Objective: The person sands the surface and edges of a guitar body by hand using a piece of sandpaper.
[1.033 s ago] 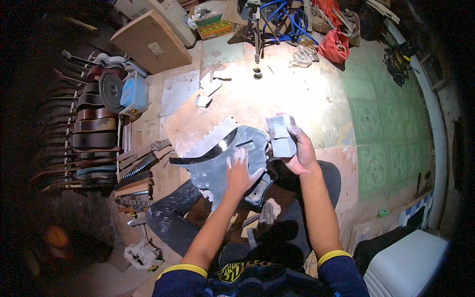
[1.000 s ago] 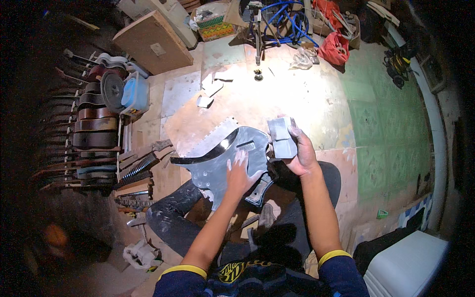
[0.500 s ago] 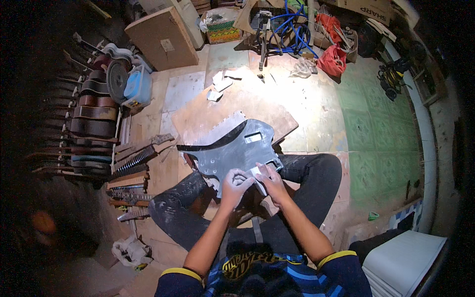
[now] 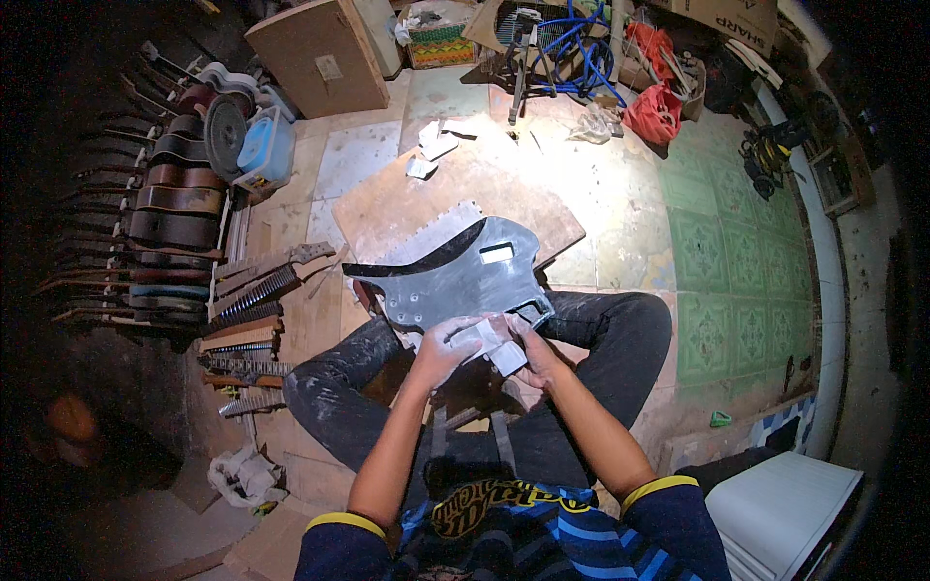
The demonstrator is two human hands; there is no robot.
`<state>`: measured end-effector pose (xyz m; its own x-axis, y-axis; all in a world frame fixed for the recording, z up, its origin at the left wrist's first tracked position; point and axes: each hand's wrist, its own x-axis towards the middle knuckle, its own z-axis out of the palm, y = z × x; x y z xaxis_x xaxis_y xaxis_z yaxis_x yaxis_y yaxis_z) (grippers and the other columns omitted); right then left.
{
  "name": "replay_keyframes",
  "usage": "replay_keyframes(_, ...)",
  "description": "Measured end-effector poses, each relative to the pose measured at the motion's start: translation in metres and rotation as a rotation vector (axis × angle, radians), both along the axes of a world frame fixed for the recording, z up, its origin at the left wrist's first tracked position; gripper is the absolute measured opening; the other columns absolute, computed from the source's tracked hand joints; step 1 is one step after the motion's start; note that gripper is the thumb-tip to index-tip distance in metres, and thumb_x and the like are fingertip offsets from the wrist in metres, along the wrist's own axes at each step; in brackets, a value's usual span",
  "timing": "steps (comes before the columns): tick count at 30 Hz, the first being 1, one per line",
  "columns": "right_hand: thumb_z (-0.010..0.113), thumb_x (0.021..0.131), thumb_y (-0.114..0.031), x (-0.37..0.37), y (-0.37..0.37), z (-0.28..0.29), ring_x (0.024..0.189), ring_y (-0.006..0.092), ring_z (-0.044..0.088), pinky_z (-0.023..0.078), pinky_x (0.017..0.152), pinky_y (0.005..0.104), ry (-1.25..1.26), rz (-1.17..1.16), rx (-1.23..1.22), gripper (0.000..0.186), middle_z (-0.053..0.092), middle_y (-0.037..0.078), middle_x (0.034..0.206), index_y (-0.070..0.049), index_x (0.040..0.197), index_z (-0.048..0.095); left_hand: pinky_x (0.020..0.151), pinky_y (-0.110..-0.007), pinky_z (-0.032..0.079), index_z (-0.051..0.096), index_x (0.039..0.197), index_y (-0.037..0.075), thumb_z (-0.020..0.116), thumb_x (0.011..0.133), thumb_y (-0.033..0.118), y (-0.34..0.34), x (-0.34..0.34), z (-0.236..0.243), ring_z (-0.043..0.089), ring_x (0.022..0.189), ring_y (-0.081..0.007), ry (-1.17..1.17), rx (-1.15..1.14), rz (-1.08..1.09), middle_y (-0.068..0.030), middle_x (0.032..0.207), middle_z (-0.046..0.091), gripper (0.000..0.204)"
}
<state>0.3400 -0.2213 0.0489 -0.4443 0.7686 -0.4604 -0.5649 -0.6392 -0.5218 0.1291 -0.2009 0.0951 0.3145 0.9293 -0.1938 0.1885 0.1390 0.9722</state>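
A dark grey, dusty electric guitar body (image 4: 455, 274) rests across my lap, with a rectangular cutout near its far right side and several small holes at the left. At its near edge, my left hand (image 4: 446, 352) and my right hand (image 4: 532, 352) both grip a pale grey folded sheet of sandpaper (image 4: 506, 356). Thumbs and fingers pinch it from either side, and part of it hangs down between the hands. White dust coats the fingers, mainly on the left hand. The hands hide a stretch of the body's lower edge.
A brown board (image 4: 387, 208) lies on the floor beyond the body, with white paper scraps (image 4: 438, 145) on it. Guitar necks (image 4: 254, 300) lie at the left, near a rack of guitars (image 4: 174, 228). A blue tub (image 4: 263, 153) stands behind; a white plastic piece (image 4: 785, 508) is at the lower right.
The sandpaper has opened out wider between my hands and now shows more of its surface. My left hand has shifted slightly left. The guitar body stays on my lap.
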Motion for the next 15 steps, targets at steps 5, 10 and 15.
replay_keyframes(5,0.062,0.098,-0.042,-0.004,-0.001,0.008,0.103,0.0127,0.061,0.055,0.084,0.0302,-0.041,-0.082,0.072,0.05,0.06,0.004,0.119,-0.01,0.135,0.049,0.101,-0.032,0.046,0.069,0.122,-0.001,0.077,0.083,0.018,0.001,0.005,0.001,0.063,0.111,-0.0181,0.05,-0.04,-0.009,-0.012,0.121,0.07,0.044)
replay_keyframes(10,0.066,0.095,-0.042,-0.01,-0.001,0.023,0.102,0.0134,0.061,0.054,0.086,0.03,-0.065,-0.122,0.092,0.055,0.06,0.004,0.116,-0.009,0.134,0.048,0.1,-0.032,0.047,0.068,0.123,-0.003,0.076,0.084,0.014,-0.002,0.008,-0.002,0.064,0.109,-0.0177,-0.001,-0.065,0.071,-0.0111,0.119,0.07,0.044)
replay_keyframes(15,0.069,0.092,-0.041,-0.011,0.001,0.025,0.104,0.0137,0.06,0.053,0.086,0.0299,-0.079,-0.153,0.084,0.057,0.061,0.005,0.116,-0.007,0.134,0.048,0.099,-0.031,0.047,0.068,0.124,-0.003,0.076,0.084,0.013,-0.001,0.01,0.0,0.064,0.109,-0.0173,0.003,-0.105,0.081,-0.0101,0.118,0.07,0.043)
